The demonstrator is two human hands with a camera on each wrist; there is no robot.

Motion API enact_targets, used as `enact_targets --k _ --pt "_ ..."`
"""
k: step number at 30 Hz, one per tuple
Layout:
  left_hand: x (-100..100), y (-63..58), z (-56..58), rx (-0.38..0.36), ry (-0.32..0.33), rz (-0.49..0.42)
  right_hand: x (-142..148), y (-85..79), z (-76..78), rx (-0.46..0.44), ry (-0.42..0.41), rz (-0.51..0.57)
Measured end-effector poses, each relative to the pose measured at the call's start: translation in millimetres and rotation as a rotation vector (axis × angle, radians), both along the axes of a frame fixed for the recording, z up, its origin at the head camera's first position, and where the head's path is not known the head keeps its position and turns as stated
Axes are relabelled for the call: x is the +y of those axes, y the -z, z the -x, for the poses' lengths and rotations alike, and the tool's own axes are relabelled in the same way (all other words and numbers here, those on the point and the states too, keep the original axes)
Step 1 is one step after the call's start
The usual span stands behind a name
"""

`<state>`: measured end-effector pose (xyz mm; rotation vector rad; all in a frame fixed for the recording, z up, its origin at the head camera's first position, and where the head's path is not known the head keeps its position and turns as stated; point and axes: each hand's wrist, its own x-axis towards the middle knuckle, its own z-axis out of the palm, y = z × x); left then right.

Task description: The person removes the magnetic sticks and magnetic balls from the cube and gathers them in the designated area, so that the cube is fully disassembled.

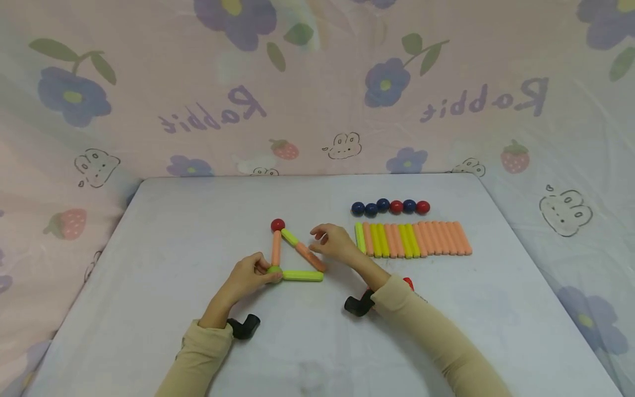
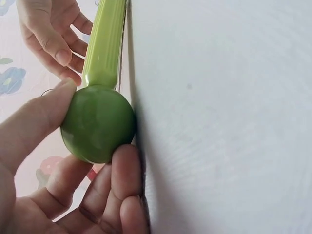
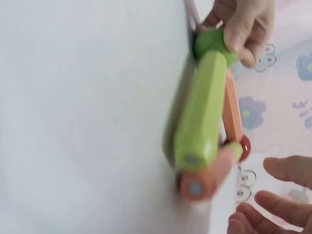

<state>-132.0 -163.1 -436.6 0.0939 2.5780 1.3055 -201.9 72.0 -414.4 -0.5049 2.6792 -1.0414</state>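
Observation:
In the head view my left hand (image 1: 249, 275) pinches a green ball (image 2: 97, 124) between thumb and fingers. A yellow-green stick (image 1: 302, 275) runs right from that ball, and an orange stick (image 1: 276, 248) leads up to a red ball (image 1: 278, 225). From the red ball a short green piece (image 1: 290, 237) and an orange stick (image 1: 311, 257) slant down in line towards the yellow-green stick's free end. Just right of that slanted line my right hand (image 1: 335, 242) hovers with loosely bent fingers and holds nothing. Grey discs show in the stick ends in the right wrist view.
Upper right on the white table (image 1: 198, 215) lies a row of blue and red balls (image 1: 396, 207). Below it, several orange and yellow-green sticks (image 1: 414, 240) lie side by side. Black wrist mounts (image 1: 245, 326) stick out near both sleeves. A printed cloth (image 1: 307, 110) hangs behind.

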Motion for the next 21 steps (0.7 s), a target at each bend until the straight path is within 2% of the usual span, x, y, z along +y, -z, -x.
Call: enact_targets --k 5,10,13,21 --pt "1.6 -0.7 1.1 -0.006 0.002 -0.008 -20.5 9.6 -4.8 -0.080 0.030 0.006" --pt "1.3 -1.1 0.6 -0.013 0.007 -0.018 -29.6 15.3 -8.4 -0.099 0.034 -0.010" --pt "0.8 -1.9 0.2 -0.014 0.000 -0.017 -32.3 16.0 -10.8 -0.086 0.034 -0.021" --pt "0.4 -2.3 0.2 -0.006 0.006 -0.014 -34.2 19.1 -18.1 0.034 0.045 0.000"
